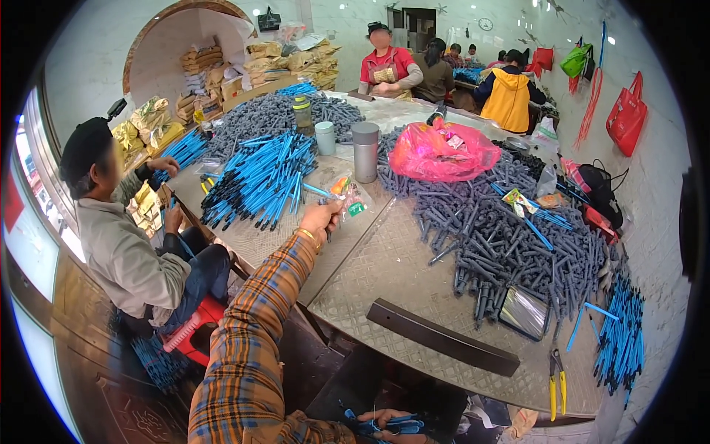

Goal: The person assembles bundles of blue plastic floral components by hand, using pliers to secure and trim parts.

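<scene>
Right grip [383,417] around blue rods [406,425], left grip [320,220] by packet [356,201]

No word, number or brand can be read. The clear packet [356,203] on the counter [347,266], just beside the outstretched hand [319,220], carries orange and green print too small to make out. A green-and-yellow wrapper [518,200] on the heap of grey parts [503,255] has coloured markings, also illegible. The round clock [485,24] on the far wall [344,21] is too small to read.
</scene>
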A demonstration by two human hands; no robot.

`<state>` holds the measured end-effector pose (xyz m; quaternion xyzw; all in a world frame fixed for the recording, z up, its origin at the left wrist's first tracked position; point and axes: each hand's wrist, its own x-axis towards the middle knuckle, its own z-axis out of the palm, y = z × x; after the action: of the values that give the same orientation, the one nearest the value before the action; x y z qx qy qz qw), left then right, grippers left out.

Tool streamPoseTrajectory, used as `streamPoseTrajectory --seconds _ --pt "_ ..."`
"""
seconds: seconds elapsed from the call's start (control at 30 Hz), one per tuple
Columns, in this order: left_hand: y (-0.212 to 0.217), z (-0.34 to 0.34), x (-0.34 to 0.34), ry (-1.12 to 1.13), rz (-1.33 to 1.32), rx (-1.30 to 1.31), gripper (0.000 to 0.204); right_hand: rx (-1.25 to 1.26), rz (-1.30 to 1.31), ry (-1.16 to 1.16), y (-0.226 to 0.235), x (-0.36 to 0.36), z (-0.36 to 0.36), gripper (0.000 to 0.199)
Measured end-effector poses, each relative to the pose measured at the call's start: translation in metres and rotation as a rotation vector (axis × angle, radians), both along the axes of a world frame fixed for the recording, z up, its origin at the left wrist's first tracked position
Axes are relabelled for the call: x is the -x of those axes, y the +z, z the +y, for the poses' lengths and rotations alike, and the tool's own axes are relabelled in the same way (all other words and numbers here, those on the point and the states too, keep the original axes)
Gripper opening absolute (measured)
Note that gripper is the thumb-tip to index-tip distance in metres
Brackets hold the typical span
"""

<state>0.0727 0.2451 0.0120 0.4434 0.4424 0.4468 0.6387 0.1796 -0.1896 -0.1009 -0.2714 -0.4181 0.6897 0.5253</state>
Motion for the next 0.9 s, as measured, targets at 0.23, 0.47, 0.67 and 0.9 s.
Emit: streamPoseTrajectory --seconds 0.23,0.47,0.67,0.9 --pt "-0.001 0.0 -0.012 -0.174 -0.028 0.061 0.013 0.015 0.018 0.022 -0.003 -0.003 0.001 0.017" --pt "0.06 0.026 -0.061 -0.255 -0.354 0.005 0.012 0.021 0.004 0.031 -0.001 -0.003 0.004 0.017" --pt "0.126 0.025 -0.093 -0.286 -0.466 -0.013 0.011 0.017 0.007 0.008 -0.008 -0.003 0.004 0.017" --pt "0.122 0.023 -0.093 -0.301 -0.401 -0.023 0.011 0.023 -0.012 0.016 -0.011 -0.007 0.002 0.018"
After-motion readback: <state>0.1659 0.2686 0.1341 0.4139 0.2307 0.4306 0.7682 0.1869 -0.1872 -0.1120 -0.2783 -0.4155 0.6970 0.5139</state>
